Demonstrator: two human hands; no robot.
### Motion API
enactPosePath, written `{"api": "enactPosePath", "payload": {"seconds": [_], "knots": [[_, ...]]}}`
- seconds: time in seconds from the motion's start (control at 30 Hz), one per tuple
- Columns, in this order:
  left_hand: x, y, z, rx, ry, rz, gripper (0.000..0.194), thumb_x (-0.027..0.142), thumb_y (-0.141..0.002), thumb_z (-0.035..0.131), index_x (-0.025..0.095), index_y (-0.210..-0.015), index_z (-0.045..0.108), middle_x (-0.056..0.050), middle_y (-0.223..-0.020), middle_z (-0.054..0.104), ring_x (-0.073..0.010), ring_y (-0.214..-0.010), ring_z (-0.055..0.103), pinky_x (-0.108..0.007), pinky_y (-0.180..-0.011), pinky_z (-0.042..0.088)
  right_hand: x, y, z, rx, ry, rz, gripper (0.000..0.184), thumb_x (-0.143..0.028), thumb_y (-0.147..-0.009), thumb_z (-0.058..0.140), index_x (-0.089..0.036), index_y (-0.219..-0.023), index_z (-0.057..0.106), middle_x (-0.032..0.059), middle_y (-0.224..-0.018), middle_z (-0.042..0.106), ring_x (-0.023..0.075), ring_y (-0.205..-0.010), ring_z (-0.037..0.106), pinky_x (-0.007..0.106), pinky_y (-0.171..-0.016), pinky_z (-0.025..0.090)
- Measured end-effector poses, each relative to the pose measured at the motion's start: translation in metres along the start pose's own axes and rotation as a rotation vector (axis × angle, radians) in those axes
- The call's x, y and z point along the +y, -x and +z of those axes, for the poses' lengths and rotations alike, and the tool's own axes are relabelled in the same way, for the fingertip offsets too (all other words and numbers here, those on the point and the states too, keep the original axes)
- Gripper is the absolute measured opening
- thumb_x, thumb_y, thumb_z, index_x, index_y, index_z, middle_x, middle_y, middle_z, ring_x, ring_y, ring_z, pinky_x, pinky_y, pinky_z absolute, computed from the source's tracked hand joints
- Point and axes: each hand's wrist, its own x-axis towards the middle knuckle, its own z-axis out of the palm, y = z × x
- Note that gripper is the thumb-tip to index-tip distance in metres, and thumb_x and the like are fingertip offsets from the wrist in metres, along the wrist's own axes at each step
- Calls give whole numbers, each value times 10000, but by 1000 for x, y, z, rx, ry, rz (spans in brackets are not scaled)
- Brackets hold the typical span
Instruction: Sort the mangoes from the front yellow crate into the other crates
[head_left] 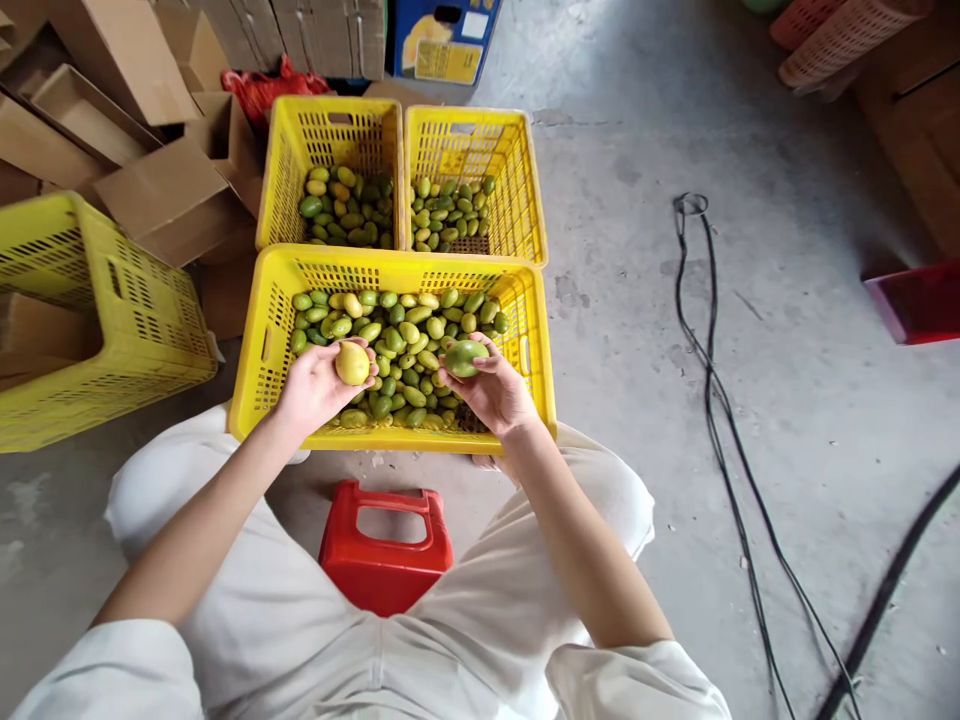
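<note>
My left hand is closed around a yellow oval fruit that looks like a small mango. In my right hand, fingers and thumb grip a green fruit of the same shape. Both hands are over the near yellow crate, which holds many green and yellowish fruits. Behind it stand two more yellow crates side by side: the left one has mixed yellow and green fruits, the right one mostly green ones.
A red plastic stool is between my legs. Cardboard boxes and a yellow-green crate are at left. A red bag and blue carton lie behind. Black cable runs along the floor at right.
</note>
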Motion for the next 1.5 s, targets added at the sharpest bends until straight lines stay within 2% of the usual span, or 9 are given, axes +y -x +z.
{"api": "enactPosePath", "payload": {"seconds": [0.27, 0.47, 0.6, 0.8, 1.0, 1.17, 1.3, 1.4, 1.5], "knots": [[1, -3, -2, -46, -112, 51, 183, 314, -1089, 968, 160, -1128, 876, -85, -961, 838, -192, -838, 831, -249, -759, 709, -6, 2, 4, 48, 158, 19, 697, -518, -686, 1112, -335, -1096, 579, -45, -987, 742, 157, -679, 691, 188, -421, 292], [24, -12, 3, 160, -73, 119, 415, 506, -1155, 917, 219, -938, 711, -6, -752, 678, -113, -583, 662, -158, -445, 393, -8, 5, 8, 135, 301, 25, 938, -490, -536, 1224, -352, -1135, 515, -86, -932, 711, 185, -733, 760, 238, -549, 472], [28, -17, 3, 237, -61, 93, 341, 386, -1202, 828, 196, -935, 732, -33, -817, 759, -90, -581, 657, -146, -503, 477, -8, 4, 6, 76, 347, 49, 832, -550, -602, 1217, -342, -1171, 646, -77, -935, 733, 169, -745, 748, 255, -591, 519], [16, -24, -7, 173, -79, 191, 254, 329, -1066, 1029, 185, -1007, 829, -38, -894, 822, -118, -726, 750, -174, -632, 562, -6, 0, 3, 49, 223, 47, 598, -645, -824, 1082, -339, -1267, 821, -52, -935, 760, 162, -724, 700, 302, -644, 630], [12, -27, -12, 167, -59, 215, 420, 430, -959, 1137, 237, -980, 765, -47, -965, 850, -140, -804, 757, -187, -617, 506, -3, -6, -6, 115, 205, 55, 604, -562, -720, 1170, -307, -1072, 749, 5, -1060, 838, 196, -802, 734, 326, -655, 638], [20, -21, -3, 201, 36, 125, 348, 448, -1210, 802, 222, -958, 720, -22, -829, 727, -117, -653, 653, -179, -577, 519, 0, -8, -3, 113, 128, 1, 574, -474, -707, 1168, -318, -1063, 746, -15, -1021, 799, 221, -912, 798, 315, -719, 661], [27, -17, -4, 191, 43, 43, 444, 377, -1310, 491, 224, -931, 663, 18, -726, 586, -72, -451, 428, -159, -420, 345, -1, -9, -2, 101, 31, -27, 617, -547, -698, 1177, -320, -1038, 715, -2, -1043, 812, 220, -897, 779, 311, -697, 652], [31, -16, -7, 152, -10, 32, 464, 446, -1319, 522, 237, -922, 639, 45, -709, 538, -52, -390, 276, -174, -373, 276, 0, -11, -5, 111, 36, -46, 597, -561, -771, 1154, -327, -1029, 668, -1, -1073, 807, 237, -942, 786, 318, -683, 644], [30, -17, -6, 137, -45, 64, 424, 488, -1266, 693, 245, -921, 644, 35, -735, 593, -57, -422, 354, -175, -404, 336, 3, -14, -7, 155, 29, -91, 587, -432, -752, 1147, -350, -1124, 700, -29, -1124, 816, 210, -952, 792, 315, -732, 691]]}}
